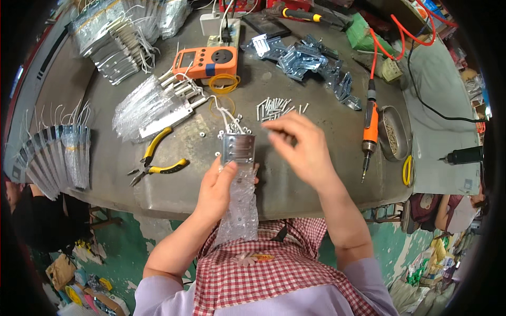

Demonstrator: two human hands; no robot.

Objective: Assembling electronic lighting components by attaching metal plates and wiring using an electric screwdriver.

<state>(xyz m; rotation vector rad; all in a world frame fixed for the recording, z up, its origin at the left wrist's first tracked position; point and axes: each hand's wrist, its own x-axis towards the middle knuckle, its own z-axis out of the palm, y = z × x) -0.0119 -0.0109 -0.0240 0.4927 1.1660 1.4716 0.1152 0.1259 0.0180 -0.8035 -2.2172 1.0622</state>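
A: From the head view, what did the left hand (219, 185) have?

B: It was clasped around a bubble-wrap sleeve (240, 208), thumb pressing a small metal module (238, 149) at the sleeve's top, white wires (224, 113) trailing away.

A: And the right hand (301, 149)?

B: Fingers loosely curled above the table (295, 195), near the screws (274, 109); whether it pinched anything I couldn't tell.

A: Advice?

B: I'd judge it best to keep the thumb firm, so the module stayed steady just left of the right fingertips.
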